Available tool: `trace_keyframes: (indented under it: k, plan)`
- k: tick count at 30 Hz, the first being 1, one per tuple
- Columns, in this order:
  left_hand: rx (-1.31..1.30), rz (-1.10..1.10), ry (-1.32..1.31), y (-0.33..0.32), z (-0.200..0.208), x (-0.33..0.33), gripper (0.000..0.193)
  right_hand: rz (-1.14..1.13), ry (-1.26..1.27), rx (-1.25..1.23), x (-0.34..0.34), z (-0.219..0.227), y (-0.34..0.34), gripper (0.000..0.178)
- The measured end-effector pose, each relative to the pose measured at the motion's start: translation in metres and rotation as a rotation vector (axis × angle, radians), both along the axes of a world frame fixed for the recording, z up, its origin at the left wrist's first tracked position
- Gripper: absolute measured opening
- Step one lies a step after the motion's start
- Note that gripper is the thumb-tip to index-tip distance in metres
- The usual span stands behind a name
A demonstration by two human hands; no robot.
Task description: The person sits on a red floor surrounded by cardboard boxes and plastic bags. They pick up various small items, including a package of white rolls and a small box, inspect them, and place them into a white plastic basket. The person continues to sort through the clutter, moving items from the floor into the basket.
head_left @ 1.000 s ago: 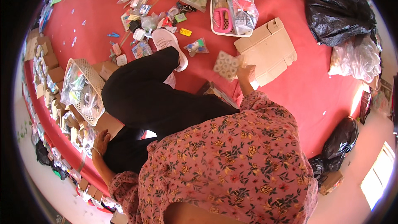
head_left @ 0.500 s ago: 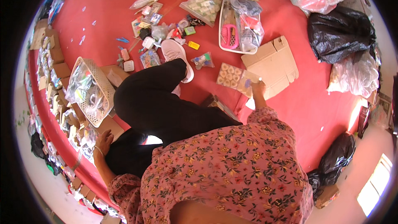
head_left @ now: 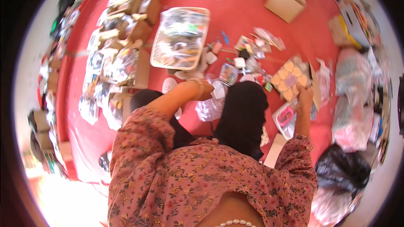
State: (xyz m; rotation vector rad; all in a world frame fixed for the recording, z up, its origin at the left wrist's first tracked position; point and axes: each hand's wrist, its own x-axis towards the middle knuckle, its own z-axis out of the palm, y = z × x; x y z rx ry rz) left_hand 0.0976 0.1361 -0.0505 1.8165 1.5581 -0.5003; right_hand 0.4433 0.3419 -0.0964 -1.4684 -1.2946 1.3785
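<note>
My right hand [head_left: 305, 93] is closed on the edge of a flat clear pack of round cream-coloured pieces [head_left: 290, 78] with a purple patch in its middle. The pack is held up over the right side of the floor. My left hand [head_left: 204, 90] reaches across my left knee, blurred, beside a white piece [head_left: 219, 89] and a crumpled clear plastic bag [head_left: 210, 108]. Its fingers are too smeared to show whether they grip either. A picture-covered packet [head_left: 229, 74] lies just beyond.
A cream plastic basket [head_left: 154, 54] full of packets stands ahead on the left, beside rows of filled cardboard boxes [head_left: 144, 68]. Small loose goods lie beyond my knees. A white tray [head_left: 279, 122] with a pink item sits under my right forearm. Plastic bags [head_left: 352, 101] line the right.
My view has swung left. My left hand has gone from beside my leg to the clear bag ahead. The pack in my right hand has come up off the cardboard.
</note>
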Motion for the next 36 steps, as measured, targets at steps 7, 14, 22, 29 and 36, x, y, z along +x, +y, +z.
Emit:
trace_keyframes:
  k: [7,14,22,29,36]
  plan:
    - [-0.115,-0.125,0.057,-0.005,0.004,0.007,0.026,0.790,0.472,-0.419,-0.251,0.093,0.009,0.037]
    - [-0.058,0.108,0.094,-0.015,0.022,-0.008,0.027,0.851,0.333,-0.589,-0.398,0.063,-0.059,0.032]
    - [-0.126,0.019,0.065,-0.020,0.015,-0.009,0.038,0.816,-0.247,-0.312,-0.411,0.002,-0.054,0.032]
    - [-0.069,0.085,0.052,-0.019,-0.001,-0.004,0.030,0.866,-0.214,-0.371,-0.408,0.006,-0.061,0.027]
    - [-0.058,0.039,0.054,-0.021,0.007,-0.008,0.037,0.831,-0.006,-0.234,-0.402,0.069,-0.082,0.019]
